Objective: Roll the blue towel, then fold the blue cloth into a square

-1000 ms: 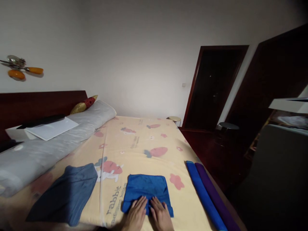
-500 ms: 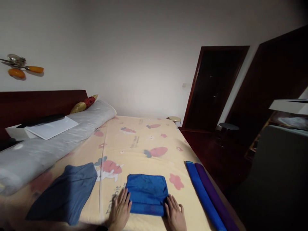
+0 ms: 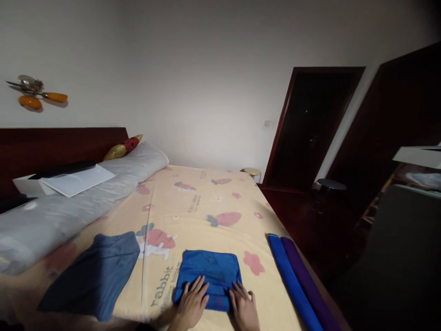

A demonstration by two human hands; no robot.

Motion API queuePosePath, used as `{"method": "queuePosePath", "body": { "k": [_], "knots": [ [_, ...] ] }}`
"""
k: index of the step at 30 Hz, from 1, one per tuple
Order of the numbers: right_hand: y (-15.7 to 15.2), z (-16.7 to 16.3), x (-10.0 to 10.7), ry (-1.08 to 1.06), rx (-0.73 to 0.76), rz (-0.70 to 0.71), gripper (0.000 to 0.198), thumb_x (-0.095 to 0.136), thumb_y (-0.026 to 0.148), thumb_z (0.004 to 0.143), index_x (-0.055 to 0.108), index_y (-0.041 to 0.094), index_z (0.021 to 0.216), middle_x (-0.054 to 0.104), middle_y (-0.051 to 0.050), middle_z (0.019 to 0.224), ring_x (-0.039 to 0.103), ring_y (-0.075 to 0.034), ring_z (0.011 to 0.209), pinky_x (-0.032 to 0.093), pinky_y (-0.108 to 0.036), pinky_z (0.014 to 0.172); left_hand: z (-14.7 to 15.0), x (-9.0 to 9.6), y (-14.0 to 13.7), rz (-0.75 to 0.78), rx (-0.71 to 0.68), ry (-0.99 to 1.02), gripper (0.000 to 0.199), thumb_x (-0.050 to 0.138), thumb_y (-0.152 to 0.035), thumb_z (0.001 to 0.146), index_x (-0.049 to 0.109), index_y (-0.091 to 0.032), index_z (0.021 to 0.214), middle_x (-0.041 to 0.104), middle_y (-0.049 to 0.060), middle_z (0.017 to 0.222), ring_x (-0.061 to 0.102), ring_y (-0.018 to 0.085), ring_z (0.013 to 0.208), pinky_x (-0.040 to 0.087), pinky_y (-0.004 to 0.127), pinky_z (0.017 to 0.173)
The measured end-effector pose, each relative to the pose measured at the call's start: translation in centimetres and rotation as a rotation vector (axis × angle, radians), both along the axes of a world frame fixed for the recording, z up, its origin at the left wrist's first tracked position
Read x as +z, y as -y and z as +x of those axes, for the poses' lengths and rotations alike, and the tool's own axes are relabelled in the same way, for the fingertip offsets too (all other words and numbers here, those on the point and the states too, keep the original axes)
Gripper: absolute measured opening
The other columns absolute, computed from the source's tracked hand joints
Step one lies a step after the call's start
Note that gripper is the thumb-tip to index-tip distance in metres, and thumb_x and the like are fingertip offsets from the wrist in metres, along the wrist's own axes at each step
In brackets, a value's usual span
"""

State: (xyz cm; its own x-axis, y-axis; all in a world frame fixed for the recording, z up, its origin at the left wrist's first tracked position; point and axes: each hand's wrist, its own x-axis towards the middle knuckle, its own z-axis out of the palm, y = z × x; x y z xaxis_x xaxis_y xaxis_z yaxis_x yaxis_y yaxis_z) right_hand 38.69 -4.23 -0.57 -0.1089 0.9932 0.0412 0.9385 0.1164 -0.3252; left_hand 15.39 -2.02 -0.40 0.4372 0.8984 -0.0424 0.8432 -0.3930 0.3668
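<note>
A blue cloth (image 3: 213, 266) lies flat on the bed, its near edge turned over into a folded band. My left hand (image 3: 193, 301) rests on the left part of that band, fingers stretched out and slightly spread. On the right end of the band lies my right hand (image 3: 244, 303), its fingers also extended and touching the fabric. Neither hand is closed around anything. To the left, a grey-blue cloth (image 3: 99, 271) is spread on the sheet. Along the right edge of the bed run a blue roll (image 3: 292, 285) and a purple roll (image 3: 308, 280), side by side.
The bed has a yellow printed sheet (image 3: 193, 220). A long grey wrapped roll (image 3: 113, 191) lies by the headboard (image 3: 62, 145), with a white box (image 3: 79, 179) on it. Beyond the bed are a pale stool (image 3: 252, 171), a dark stool (image 3: 330, 184) and a door (image 3: 310, 128).
My left hand has moved right, from the cloth's left edge onto its folded band. My right hand has shifted slightly inward onto the cloth. The view has turned a little left.
</note>
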Motion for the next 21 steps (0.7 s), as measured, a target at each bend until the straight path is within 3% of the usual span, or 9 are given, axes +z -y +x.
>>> {"method": "queuePosePath", "body": {
  "k": [5, 9, 14, 18, 21],
  "knots": [
    [-0.9, 1.8, -0.8, -0.127, -0.275, 0.042, 0.050, 0.023, 0.040, 0.092, 0.066, 0.025, 0.111, 0.055, -0.009, 0.140, 0.041, -0.027, 0.136, 0.032, -0.055, 0.109, -0.7, 0.5, 0.0, -0.006, 0.030, 0.002, 0.052, 0.021, -0.050, 0.096, 0.040, -0.033, 0.141, 0.035, 0.003, 0.155, 0.033, 0.023, 0.143, 0.030, 0.059, 0.114],
    [-1.9, 2.3, -1.3, -0.288, -0.400, 0.074, 0.055, 0.024, 0.050, 0.088, 0.063, 0.021, 0.114, 0.065, -0.011, 0.127, 0.053, -0.028, 0.125, 0.036, -0.053, 0.105, -0.9, 0.1, -0.2, 0.124, 0.148, 0.021, 0.049, 0.022, -0.044, 0.097, 0.054, -0.028, 0.130, 0.055, 0.006, 0.143, 0.048, 0.023, 0.133, 0.036, 0.052, 0.111],
    [-3.0, 3.1, -1.4, -0.322, -0.452, 0.080, 0.058, 0.025, 0.059, 0.084, 0.063, 0.022, 0.109, 0.069, -0.012, 0.118, 0.059, -0.032, 0.114, 0.041, -0.055, 0.097, -2.9, -0.5, -1.4, 0.340, 0.316, 0.017, 0.044, 0.025, -0.034, 0.097, 0.064, -0.026, 0.114, 0.070, 0.006, 0.120, 0.060, 0.020, 0.115, 0.042, 0.042, 0.100],
    [-3.9, 3.1, -1.4, -0.354, -0.443, 0.088, 0.051, 0.032, 0.058, 0.079, 0.065, 0.025, 0.101, 0.067, -0.010, 0.121, 0.057, -0.032, 0.116, 0.042, -0.055, 0.094, -4.4, -0.7, -2.3, 0.360, 0.338, -0.012, 0.038, 0.031, -0.032, 0.096, 0.065, -0.026, 0.112, 0.070, 0.004, 0.117, 0.059, 0.021, 0.114, 0.042, 0.041, 0.099],
    [-4.7, 3.1, -1.3, -0.378, -0.461, 0.080, 0.047, 0.036, 0.057, 0.077, 0.066, 0.025, 0.095, 0.068, -0.011, 0.118, 0.058, -0.032, 0.114, 0.044, -0.054, 0.089, -4.8, -0.8, -2.8, 0.359, 0.440, 0.021, 0.035, 0.035, -0.028, 0.094, 0.066, -0.024, 0.110, 0.069, 0.006, 0.118, 0.058, 0.023, 0.116, 0.041, 0.042, 0.100]
  ]
}}
